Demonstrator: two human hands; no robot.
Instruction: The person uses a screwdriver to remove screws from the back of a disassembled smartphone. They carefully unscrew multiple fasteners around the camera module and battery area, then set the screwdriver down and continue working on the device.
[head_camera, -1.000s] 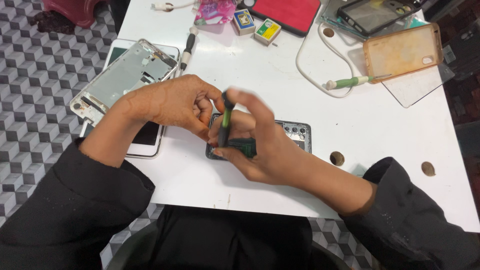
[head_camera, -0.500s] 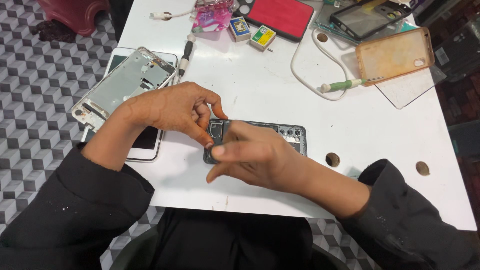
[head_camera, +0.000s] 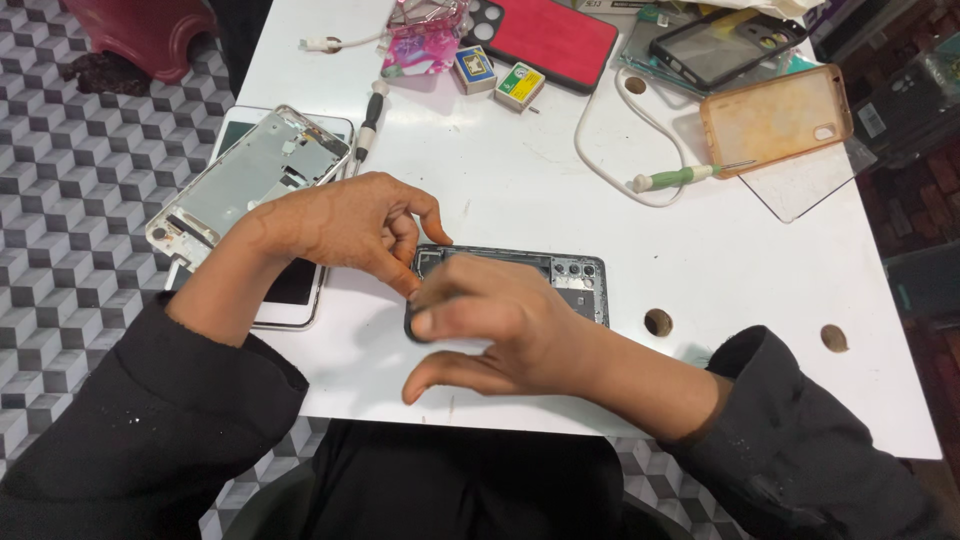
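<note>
A white table carries an opened dark phone, a metal phone frame, a green-handled screwdriver and an orange case.

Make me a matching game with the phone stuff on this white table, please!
Things:
1. red phone case
2. orange phone case
3. green-handled screwdriver
4. opened dark phone

Places:
A. under both hands
B. lying just left of the orange case
C. top middle of the table
D. upper right of the table

Pairs: 1-C, 2-D, 3-B, 4-A
</note>
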